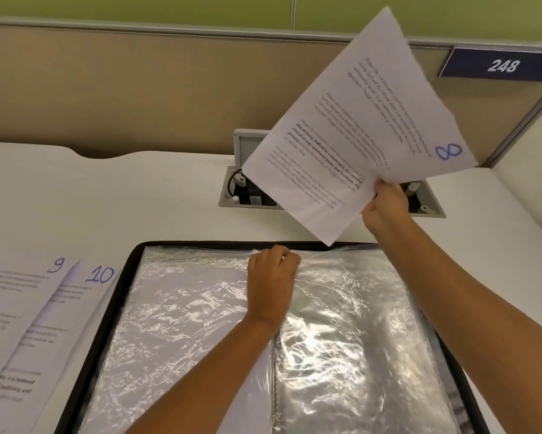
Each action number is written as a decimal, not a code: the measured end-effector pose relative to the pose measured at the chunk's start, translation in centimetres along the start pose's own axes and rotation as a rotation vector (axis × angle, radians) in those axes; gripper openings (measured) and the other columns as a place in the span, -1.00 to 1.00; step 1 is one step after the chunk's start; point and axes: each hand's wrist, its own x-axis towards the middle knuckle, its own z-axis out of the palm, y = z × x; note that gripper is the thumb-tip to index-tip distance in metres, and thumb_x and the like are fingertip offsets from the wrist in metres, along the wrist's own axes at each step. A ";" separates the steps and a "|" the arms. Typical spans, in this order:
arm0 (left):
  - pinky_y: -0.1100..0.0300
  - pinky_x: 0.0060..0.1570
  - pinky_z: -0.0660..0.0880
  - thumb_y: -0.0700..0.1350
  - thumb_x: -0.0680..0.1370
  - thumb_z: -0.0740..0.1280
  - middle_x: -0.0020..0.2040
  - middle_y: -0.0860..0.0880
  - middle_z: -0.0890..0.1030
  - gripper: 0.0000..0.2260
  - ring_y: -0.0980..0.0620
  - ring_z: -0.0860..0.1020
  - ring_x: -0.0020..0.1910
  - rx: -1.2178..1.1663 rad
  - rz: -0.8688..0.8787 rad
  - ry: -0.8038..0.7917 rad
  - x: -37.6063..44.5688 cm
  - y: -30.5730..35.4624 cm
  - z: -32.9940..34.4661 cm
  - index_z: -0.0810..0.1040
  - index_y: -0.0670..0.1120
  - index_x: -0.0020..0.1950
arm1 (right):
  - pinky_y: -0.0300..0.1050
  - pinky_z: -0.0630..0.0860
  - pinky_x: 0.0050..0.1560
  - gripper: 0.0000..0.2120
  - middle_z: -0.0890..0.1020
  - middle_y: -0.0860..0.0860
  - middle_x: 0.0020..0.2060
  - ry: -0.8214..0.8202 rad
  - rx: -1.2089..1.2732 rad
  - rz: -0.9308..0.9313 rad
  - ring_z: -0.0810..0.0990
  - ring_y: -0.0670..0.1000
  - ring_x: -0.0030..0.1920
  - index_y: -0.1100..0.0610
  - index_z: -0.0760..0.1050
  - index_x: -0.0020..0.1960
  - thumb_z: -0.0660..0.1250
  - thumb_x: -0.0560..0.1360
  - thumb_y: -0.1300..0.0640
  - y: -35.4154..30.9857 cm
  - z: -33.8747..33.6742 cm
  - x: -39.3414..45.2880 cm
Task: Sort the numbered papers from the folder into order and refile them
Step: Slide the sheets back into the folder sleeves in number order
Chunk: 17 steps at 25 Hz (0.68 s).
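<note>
Open on the bench [175,195], nearest the camera, lies the folder [106,333] with crinkled clear sleeves [351,324]. Sheets 9 [9,296] and 10 [84,296] lie just left of it. Raised sheet 8 [366,120] is pinched by the right hand [387,208]. Left hand [272,283] fingers pinch a sleeve's top edge.
</note>
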 end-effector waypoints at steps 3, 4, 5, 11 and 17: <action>0.14 -0.19 0.40 -0.30 0.38 0.48 -0.23 -0.02 0.53 -0.87 0.00 0.47 -0.28 -0.006 -0.033 0.019 -0.1 0.2 -0.2 0.61 -0.11 -0.18 | -0.12 0.57 -0.12 -0.73 0.60 -0.01 -0.11 -0.093 -0.136 -0.043 0.59 -0.03 -0.12 0.00 0.48 -0.05 0.11 0.60 0.32 1.4 0.9 0.3; 0.15 -0.18 0.39 -0.30 0.38 0.47 -0.21 -0.02 0.54 -0.88 0.00 0.49 -0.27 -0.009 -0.047 0.027 0.0 0.1 -0.2 0.61 -0.12 -0.17 | -0.15 0.55 -0.14 -0.72 0.59 -0.02 -0.11 -0.114 -0.178 -0.044 0.58 -0.03 -0.11 0.01 0.48 -0.04 0.10 0.60 0.32 1.7 0.7 0.4; 0.15 -0.17 0.39 -0.29 0.39 0.47 -0.20 -0.03 0.55 -0.88 -0.01 0.49 -0.26 -0.010 -0.055 0.031 0.0 0.1 -0.3 0.61 -0.12 -0.16 | -0.17 0.53 -0.15 -0.71 0.58 -0.02 -0.10 -0.138 -0.218 -0.036 0.57 -0.04 -0.10 0.01 0.48 -0.04 0.10 0.60 0.34 1.9 0.4 0.6; 0.11 -0.18 0.45 -0.28 0.40 0.47 -0.20 -0.04 0.54 -0.90 -0.01 0.50 -0.27 -0.017 -0.041 0.012 0.0 0.0 -0.3 0.61 -0.14 -0.16 | -0.17 0.56 -0.13 -0.65 0.56 -0.03 -0.02 -0.267 -0.349 0.014 0.54 -0.07 -0.04 0.13 0.38 0.20 0.03 0.57 0.46 0.5 -3.3 2.1; 0.12 -0.18 0.46 -0.25 0.41 0.46 -0.18 -0.04 0.56 -0.92 -0.01 0.50 -0.23 0.009 0.004 -0.014 -0.1 -0.1 0.0 0.60 -0.14 -0.14 | -0.04 0.47 0.09 -0.60 0.53 0.06 0.16 -0.198 -0.516 0.094 0.51 0.05 0.12 0.17 0.38 0.32 0.03 0.58 0.44 -1.3 -6.4 4.0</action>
